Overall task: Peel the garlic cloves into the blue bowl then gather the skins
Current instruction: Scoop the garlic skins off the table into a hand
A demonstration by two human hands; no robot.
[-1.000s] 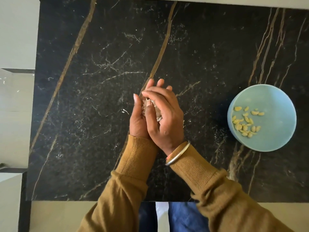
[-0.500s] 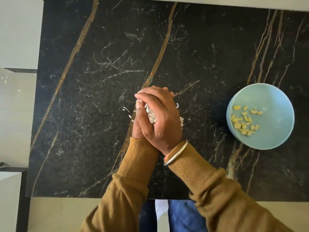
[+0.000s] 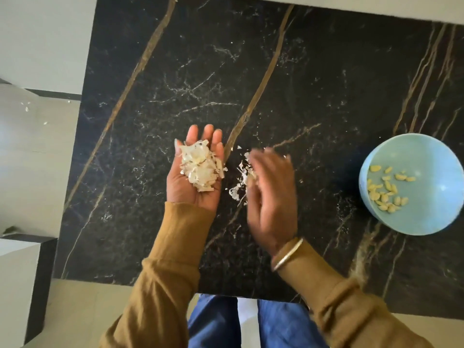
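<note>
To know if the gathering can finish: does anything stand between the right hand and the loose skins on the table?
Nothing visible does. The loose skins lie on the table directly beside the right hand, toward the left hand. The blue bowl stands on the other side, apart.

Soft, even daylight. The right hand [image 3: 272, 197] is smeared by motion blur; the left hand [image 3: 194, 182] stays sharp. The table [image 3: 326, 71] edges slant from wide-angle distortion.

Yellow cloves [image 3: 386, 189] in blue bowl [image 3: 431, 159], papery skins [image 3: 199, 167] on left hand [image 3: 185, 193]
</note>
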